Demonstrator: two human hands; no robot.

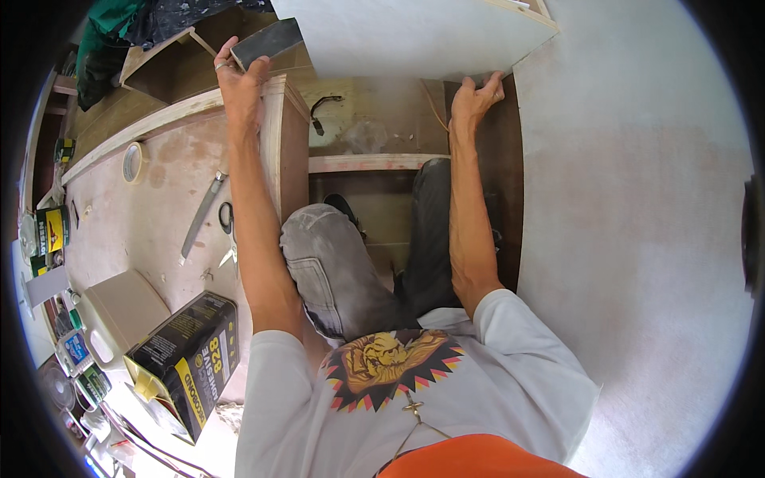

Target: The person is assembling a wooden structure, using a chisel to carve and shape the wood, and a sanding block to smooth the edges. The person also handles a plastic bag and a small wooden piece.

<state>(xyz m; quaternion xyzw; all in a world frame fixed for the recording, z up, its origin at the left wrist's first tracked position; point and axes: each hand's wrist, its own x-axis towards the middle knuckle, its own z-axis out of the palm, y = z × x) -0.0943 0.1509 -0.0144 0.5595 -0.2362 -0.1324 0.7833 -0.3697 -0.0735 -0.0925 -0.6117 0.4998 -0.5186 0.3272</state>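
Nearest me, at 8 o'clock, I note a black and yellow canister (190, 360) lying on the pale worktop (143, 207), with scissors (228, 231) and a long blade (201, 215) beyond it toward 10 o'clock. Both arms reach upward. My left hand (241, 84) at 11 o'clock has its fingers closed around a dark flat block (267, 41), above the upright wooden partition (275, 135). My right hand (476, 99) at 12 o'clock presses its fingertips against the lower edge of the large white panel (414, 36), gripping it. Farthest, that panel spans the top, from 12 to 1 o'clock.
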